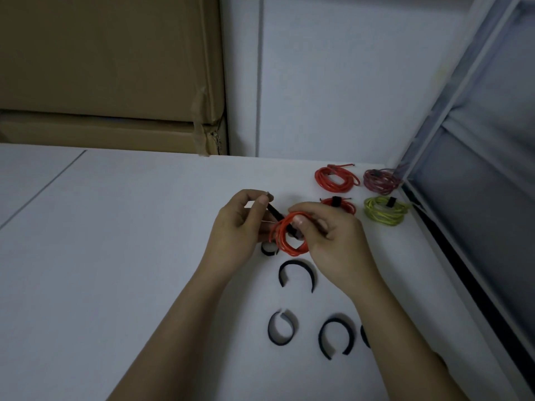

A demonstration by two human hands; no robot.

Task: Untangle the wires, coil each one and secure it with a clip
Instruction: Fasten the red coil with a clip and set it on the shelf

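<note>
My right hand grips a coiled red wire just above the white table. A black strap clip passes through the coil, and my left hand pinches its free end and holds it up to the left. Behind my hands lie several finished coils: a red coil, a purple coil, a red coil with a black clip and a yellow-green coil with a black clip.
Several loose black curled strap clips lie near me on the table: one under my hands, two more closer in. Cardboard boxes stand behind the table. A metal frame borders the right edge.
</note>
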